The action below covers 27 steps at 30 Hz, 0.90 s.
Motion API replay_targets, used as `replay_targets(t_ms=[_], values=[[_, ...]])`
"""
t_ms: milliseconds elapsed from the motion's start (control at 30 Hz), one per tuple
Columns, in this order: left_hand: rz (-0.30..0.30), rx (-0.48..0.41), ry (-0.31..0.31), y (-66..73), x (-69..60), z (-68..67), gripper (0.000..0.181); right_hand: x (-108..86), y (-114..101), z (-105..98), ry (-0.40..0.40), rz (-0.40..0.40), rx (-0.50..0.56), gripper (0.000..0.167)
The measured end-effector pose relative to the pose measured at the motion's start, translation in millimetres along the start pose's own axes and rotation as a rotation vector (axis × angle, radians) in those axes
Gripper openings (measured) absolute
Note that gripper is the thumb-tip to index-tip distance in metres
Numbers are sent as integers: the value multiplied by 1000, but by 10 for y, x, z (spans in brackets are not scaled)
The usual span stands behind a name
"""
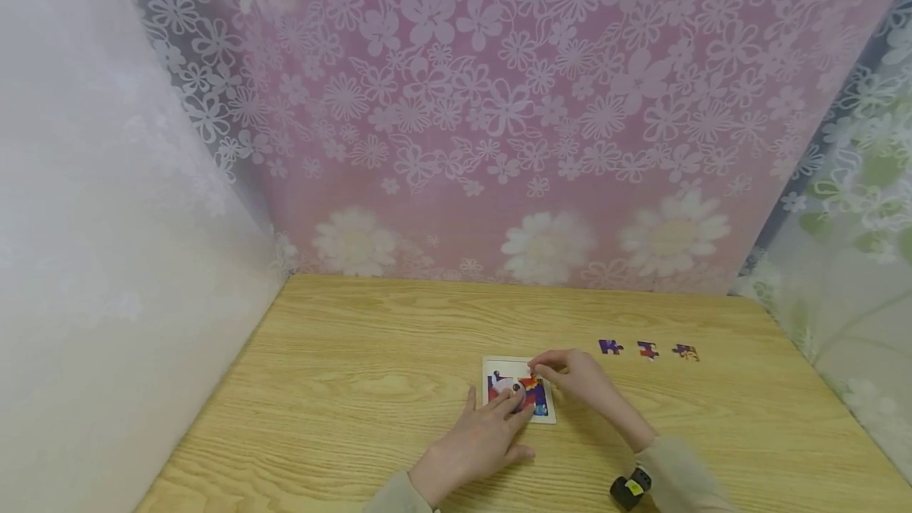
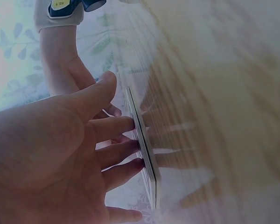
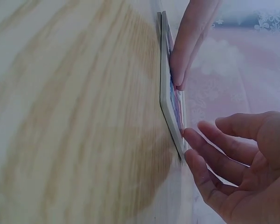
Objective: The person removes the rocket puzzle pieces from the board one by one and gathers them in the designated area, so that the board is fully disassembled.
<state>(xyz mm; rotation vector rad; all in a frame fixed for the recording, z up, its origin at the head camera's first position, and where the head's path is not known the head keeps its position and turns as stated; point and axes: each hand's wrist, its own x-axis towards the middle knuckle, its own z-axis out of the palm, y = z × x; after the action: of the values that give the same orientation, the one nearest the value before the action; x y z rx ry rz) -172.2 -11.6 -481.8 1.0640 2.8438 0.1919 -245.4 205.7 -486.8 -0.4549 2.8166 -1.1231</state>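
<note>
Puzzle board (image 1: 507, 361) lies on table (image 1: 342, 386). Three loose pieces (image 1: 647, 350) lie in a row to the board's right, slightly behind.

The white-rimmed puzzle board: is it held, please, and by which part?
The left hand only touches the board; whether the right hand pinches its far right corner is unclear.

Pink backdrop (image 1: 463, 129) w/ white flower prints (image 1: 547, 248) is rising behind a lt. wood-grain tbl (image 1: 342, 418). Pale L panel (image 1: 107, 220) & leafy R panel (image 1: 865, 283) are flanking it, L panel looking brighter.
</note>
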Motion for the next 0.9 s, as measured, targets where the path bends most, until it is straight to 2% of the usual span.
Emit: replay_targets(t_ms=[567,900], values=[[-11,-15,-9,4,0,3,64,0,-21,17,22,13,25,20],[-15,-8,-4,5,-4,-17,64,-21,5,-5,2,-97,88,22]])
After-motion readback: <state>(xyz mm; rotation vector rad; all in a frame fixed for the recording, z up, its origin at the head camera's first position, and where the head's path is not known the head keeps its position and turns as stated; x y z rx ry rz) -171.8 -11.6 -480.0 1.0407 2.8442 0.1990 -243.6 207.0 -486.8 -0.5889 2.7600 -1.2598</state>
